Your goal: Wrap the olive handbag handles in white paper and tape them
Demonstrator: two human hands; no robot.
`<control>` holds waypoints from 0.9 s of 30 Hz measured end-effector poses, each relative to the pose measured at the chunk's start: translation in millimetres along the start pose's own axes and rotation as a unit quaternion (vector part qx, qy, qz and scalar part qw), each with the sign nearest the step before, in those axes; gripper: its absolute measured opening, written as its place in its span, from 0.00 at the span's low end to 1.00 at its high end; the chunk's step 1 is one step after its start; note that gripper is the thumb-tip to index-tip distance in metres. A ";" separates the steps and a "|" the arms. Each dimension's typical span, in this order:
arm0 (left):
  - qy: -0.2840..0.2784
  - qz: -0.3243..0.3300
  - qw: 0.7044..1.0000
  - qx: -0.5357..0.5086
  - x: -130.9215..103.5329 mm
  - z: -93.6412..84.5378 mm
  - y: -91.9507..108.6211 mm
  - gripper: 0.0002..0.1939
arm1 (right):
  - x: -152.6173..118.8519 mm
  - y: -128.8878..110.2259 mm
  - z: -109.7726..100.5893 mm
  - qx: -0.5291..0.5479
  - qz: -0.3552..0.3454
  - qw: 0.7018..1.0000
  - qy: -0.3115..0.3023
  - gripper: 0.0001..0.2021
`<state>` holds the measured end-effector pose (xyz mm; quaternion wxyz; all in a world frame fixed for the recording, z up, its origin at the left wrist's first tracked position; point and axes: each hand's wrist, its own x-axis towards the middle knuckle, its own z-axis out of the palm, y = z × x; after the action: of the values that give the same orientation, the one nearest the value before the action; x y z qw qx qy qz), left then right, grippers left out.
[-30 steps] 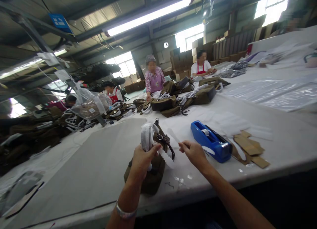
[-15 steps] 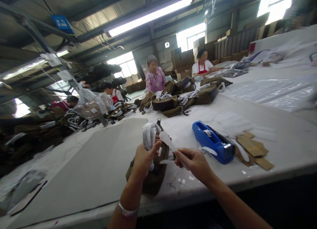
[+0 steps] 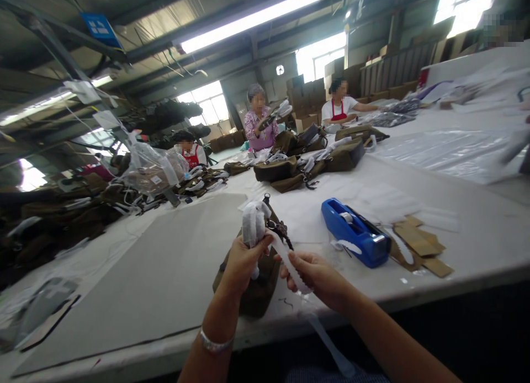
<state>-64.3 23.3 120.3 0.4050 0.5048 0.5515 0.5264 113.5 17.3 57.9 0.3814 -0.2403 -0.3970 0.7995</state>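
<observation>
An olive-brown bag (image 3: 259, 301) lies in front of me on the table. Its handle, wrapped in white foam (image 3: 253, 224), rises above my left hand (image 3: 239, 264), whose fingers are closed around the lower part of it. My left thumb also meets the upper end of a loose white foam strip (image 3: 293, 270). Lower down, my right hand (image 3: 318, 275) pinches that strip, which slants between both hands. A dark braided cord (image 3: 282, 228) hangs beside the wrapped handle. Below my right hand, another whitish strip (image 3: 331, 344) trails over the table edge.
A blue tape dispenser (image 3: 360, 237) stands right of my hands, beside brown cardboard pieces (image 3: 418, 242). More olive bags (image 3: 306, 159) are heaped farther back. Several co-workers, one in a pink apron (image 3: 263, 137), are across the table (image 3: 165, 261). Clear plastic sheets (image 3: 451, 154) lie at right.
The foam strip has shifted down and lies stretched between my hands. A whitish strip has dropped over the table edge. The pink-aproned co-worker has lifted an item with white wrapping.
</observation>
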 end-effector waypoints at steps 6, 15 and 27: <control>-0.026 0.014 1.000 -0.007 0.0 -4.7 2.0 0.19 | 2.6 -0.9 -5.5 -0.096 -0.057 0.990 0.086 0.23; -0.038 0.007 0.999 0.017 -3.0 -7.2 8.5 0.16 | 6.9 15.8 -14.8 -0.384 -0.257 0.871 0.167 0.19; 0.085 0.096 0.991 -0.033 -9.5 -9.0 7.2 0.28 | 10.4 7.5 -3.8 -0.327 -0.119 0.933 0.089 0.24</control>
<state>-70.6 12.0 127.8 0.3202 0.4952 0.5151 0.6220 106.8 24.4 48.8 0.4077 -0.3728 -0.6266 0.5497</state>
